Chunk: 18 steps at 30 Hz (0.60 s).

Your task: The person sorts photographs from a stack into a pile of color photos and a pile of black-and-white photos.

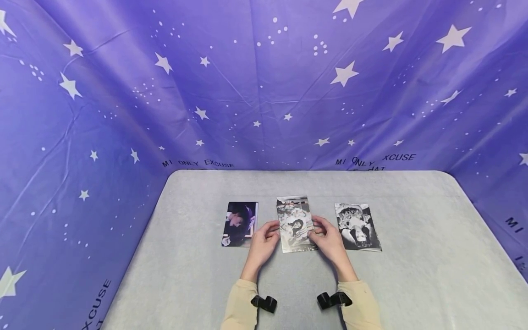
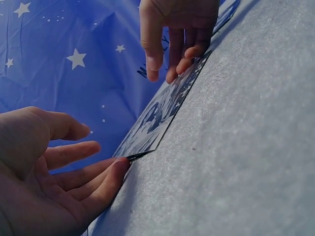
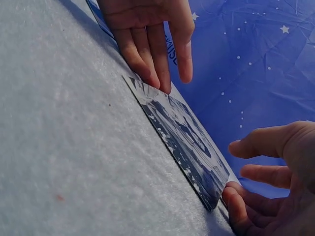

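Observation:
A small pile of printed picture cards (image 1: pixel 294 229) lies in the middle of the table, with a black-and-white print on top. A strip of another card shows past its far edge. My left hand (image 1: pixel 262 247) is at the pile's left side, its lower fingertips against the card edge. On the opposite side, my right hand (image 1: pixel 331 241) touches the right edge with its lower fingers. In the wrist views, both thumbs and index fingers stand apart from the cards, fingers loosely extended.
A dark purple picture card (image 1: pixel 239 224) lies left of the left hand. Another black-and-white card (image 1: pixel 358 227) lies to the right of the right hand. The grey cloth-covered table (image 1: pixel 429 256) meets a purple star-patterned curtain (image 1: pixel 255 82) at the back and sides.

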Each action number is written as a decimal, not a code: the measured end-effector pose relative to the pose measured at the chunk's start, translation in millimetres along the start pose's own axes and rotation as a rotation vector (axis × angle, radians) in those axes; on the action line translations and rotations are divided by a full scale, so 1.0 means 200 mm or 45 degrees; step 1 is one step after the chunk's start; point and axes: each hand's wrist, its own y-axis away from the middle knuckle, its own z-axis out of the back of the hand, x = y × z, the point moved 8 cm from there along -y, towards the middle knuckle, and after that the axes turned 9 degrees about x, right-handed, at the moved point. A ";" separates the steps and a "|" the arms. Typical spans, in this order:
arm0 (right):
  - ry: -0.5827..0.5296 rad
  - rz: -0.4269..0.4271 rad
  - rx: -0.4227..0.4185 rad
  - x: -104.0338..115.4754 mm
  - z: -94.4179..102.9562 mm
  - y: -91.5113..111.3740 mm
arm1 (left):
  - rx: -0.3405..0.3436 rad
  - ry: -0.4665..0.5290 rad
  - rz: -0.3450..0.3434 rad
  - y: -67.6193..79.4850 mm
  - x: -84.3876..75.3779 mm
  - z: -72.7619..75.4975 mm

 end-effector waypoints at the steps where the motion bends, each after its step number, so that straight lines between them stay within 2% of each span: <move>1: -0.005 0.000 -0.004 0.00 0.00 0.00 | -0.001 -0.001 0.001 0.00 0.00 0.00; 10: -0.057 -0.019 -0.019 -0.01 0.01 0.02 | 0.007 0.049 0.012 0.00 0.02 0.00; 18: -0.120 -0.027 -0.068 -0.01 0.02 0.03 | 0.020 0.231 0.045 -0.02 0.06 -0.01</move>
